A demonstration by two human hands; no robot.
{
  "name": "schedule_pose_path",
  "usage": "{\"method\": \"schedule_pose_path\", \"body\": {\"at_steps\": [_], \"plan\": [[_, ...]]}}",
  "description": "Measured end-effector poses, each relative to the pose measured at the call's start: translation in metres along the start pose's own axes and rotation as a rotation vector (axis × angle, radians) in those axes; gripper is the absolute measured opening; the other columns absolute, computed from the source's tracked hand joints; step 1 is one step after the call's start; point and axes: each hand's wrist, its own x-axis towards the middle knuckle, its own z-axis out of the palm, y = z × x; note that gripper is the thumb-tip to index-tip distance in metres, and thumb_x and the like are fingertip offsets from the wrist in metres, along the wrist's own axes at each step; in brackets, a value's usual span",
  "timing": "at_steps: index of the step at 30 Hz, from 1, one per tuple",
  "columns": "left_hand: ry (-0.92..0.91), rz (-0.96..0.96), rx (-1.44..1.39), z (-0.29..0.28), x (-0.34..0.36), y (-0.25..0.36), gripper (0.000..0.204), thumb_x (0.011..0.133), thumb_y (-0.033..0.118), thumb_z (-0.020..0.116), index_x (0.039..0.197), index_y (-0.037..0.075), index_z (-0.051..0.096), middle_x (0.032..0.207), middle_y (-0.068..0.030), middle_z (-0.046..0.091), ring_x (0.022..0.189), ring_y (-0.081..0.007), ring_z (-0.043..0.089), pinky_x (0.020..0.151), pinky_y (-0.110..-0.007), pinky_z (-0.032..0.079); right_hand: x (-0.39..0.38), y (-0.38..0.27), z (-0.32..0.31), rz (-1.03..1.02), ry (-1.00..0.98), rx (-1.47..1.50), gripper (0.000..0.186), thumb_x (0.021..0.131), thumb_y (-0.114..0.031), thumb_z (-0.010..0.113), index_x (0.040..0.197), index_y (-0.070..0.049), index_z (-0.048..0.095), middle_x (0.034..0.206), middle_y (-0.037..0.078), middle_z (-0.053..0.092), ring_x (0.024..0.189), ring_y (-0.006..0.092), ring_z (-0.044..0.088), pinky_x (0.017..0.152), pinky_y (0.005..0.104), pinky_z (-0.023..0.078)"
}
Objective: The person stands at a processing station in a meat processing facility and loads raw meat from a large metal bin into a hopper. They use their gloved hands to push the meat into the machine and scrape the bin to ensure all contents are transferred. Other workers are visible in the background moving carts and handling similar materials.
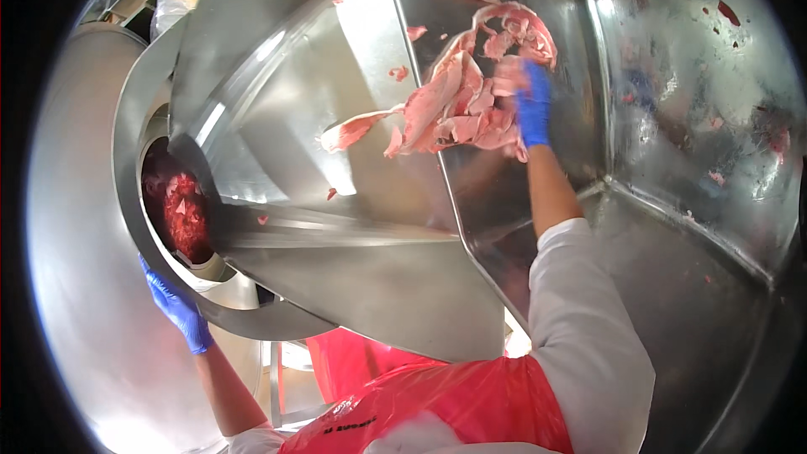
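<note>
A wide steel trough fills the right side, its walls smeared and meeting at bent seams. To its left, across a raised metal edge, a broad, shiny chute narrows toward a round opening with a curved steel rim. A large, rounded steel drum stands at the far left. Along the bottom shows the person's red apron, with a white sleeve on the right arm.

A loose heap of pale pink meat lies across the raised edge, partly in the trough, one strip trailing left onto the chute. Darker red meat sits inside the opening.

The right hand, in a blue glove, is at the heap's right side; its fingers are blurred, so I cannot tell how far they close or whether they grip anything. The left hand, also blue-gloved, is at the rim's lower outer side, fingers extended; whether they grasp it I cannot tell. Small scraps dot the chute.
</note>
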Motion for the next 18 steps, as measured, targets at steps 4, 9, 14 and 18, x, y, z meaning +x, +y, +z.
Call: {"method": "schedule_pose_path", "body": {"at_steps": [4,9,14,18], "plan": [[0.026,0.007,0.036,0.002,-0.001,-0.005,0.057,0.110,0.037,0.033,0.150,-0.003,0.038,0.153,-0.0151,0.043,0.140,-0.0230,0.041,0.117,-0.036,0.030,-0.013,-0.112,0.154,-0.264,-0.189,0.011,0.076,0.082,-0.042,0.078,0.143,-0.007,0.048,0.143,0.018,0.050,0.135,0.0352,0.046,0.114,0.0454,0.033],[0.019,0.092,-0.015,-0.005,0.003,-0.018,0.053,0.111,0.033,0.034,0.150,-0.003,0.039,0.154,-0.0147,0.042,0.140,-0.0230,0.041,0.118,-0.036,0.028,-0.017,-0.141,0.206,-0.235,-0.114,0.058,0.078,0.084,-0.024,0.077,0.149,-0.003,0.040,0.152,0.014,0.044,0.138,0.0285,0.045,0.114,0.0432,0.035],[0.044,0.015,-0.011,0.003,0.002,-0.014,0.053,0.111,0.028,0.034,0.151,-0.007,0.034,0.157,-0.0142,0.037,0.144,-0.0196,0.034,0.120,-0.034,0.022,0.083,-0.009,0.036,0.070,0.658,-0.446,0.056,0.086,-0.033,0.073,0.130,-0.002,0.055,0.120,0.018,0.062,0.111,0.0306,0.061,0.098,0.0421,0.048],[0.076,0.007,0.060,0.004,0.003,-0.005,0.052,0.111,0.028,0.034,0.151,-0.005,0.035,0.156,-0.0137,0.039,0.144,-0.0189,0.034,0.119,-0.033,0.022,0.158,-0.014,0.068,-0.124,0.556,-0.356,0.066,0.087,-0.042,0.072,0.135,-0.001,0.056,0.127,0.021,0.062,0.116,0.0371,0.059,0.101,0.0456,0.045]]}}
